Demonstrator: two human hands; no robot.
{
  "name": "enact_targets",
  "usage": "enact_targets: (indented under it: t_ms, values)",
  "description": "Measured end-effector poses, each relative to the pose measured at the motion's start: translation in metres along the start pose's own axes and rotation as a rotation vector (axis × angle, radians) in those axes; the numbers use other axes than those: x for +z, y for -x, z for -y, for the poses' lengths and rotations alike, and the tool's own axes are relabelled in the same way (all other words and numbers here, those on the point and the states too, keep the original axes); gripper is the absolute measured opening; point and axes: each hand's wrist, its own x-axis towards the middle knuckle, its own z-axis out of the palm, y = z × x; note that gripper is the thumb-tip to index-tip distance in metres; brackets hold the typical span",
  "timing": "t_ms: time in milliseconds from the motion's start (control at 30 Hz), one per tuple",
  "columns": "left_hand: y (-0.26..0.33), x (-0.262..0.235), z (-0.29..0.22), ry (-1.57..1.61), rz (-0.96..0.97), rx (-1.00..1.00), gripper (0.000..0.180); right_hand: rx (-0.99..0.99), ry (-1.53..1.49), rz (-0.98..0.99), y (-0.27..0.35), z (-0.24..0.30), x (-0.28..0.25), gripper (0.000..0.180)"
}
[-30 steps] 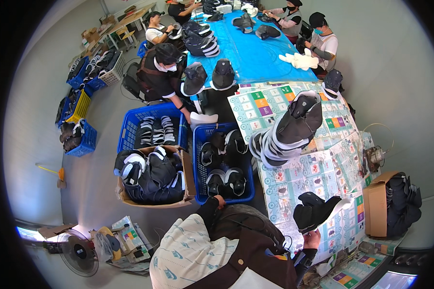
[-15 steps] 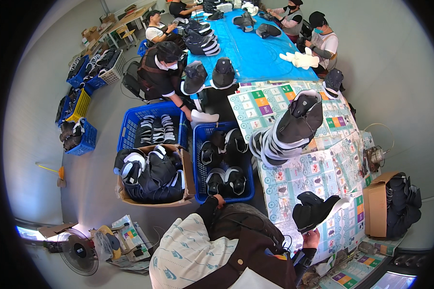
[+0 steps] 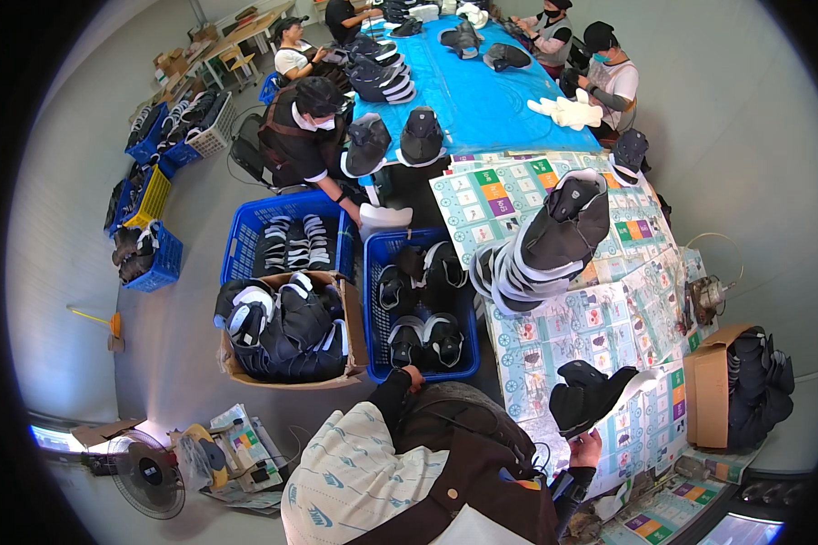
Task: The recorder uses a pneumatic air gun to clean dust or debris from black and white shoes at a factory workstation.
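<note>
Tabletop (image 3: 563, 336) with printed paper covering, right of centre. Blue plastic crate (image 3: 423, 371) of black-and-white shoe uppers, centre; left hand (image 3: 413, 377) reaches onto its near rim, grip unclear. Right hand (image 3: 589, 447) grasps black shoe upper (image 3: 591, 398), lower right, over the tabletop.

A tall stack of dark shoe uppers (image 3: 554, 241) is laid on the paper-covered table (image 3: 609, 318) at the right. A cardboard box (image 3: 713, 386) with more dark pieces is placed at the near right edge. On the floor at the left, a brown carton (image 3: 286, 331) full of uppers is seen, and behind it a second blue crate (image 3: 286, 241). A fan (image 3: 150, 472) is set at the near left. Far away, a long blue table (image 3: 482, 100) is surrounded by several seated people, and baskets (image 3: 154, 195) are lined along the far left wall.
</note>
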Motion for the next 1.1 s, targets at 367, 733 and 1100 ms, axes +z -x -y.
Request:
enact_targets:
  t_ms: [367, 733, 1100]
  values:
    - [0.013, 0.002, 0.007, 0.655, 0.103, -0.116, 0.039, 0.015, 0.001, -0.034, 0.010, 0.010, 0.019, 0.020]
    - [0.016, -0.009, 0.002, 0.508, 0.092, -0.200, 0.038, 0.020, 0.039, -0.031, 0.008, 0.007, 0.015, 0.016]
    - [0.002, -0.001, 0.012, 0.613, 0.146, -0.064, 0.036, 0.015, 0.030, -0.043, 0.010, 0.009, 0.018, 0.015]
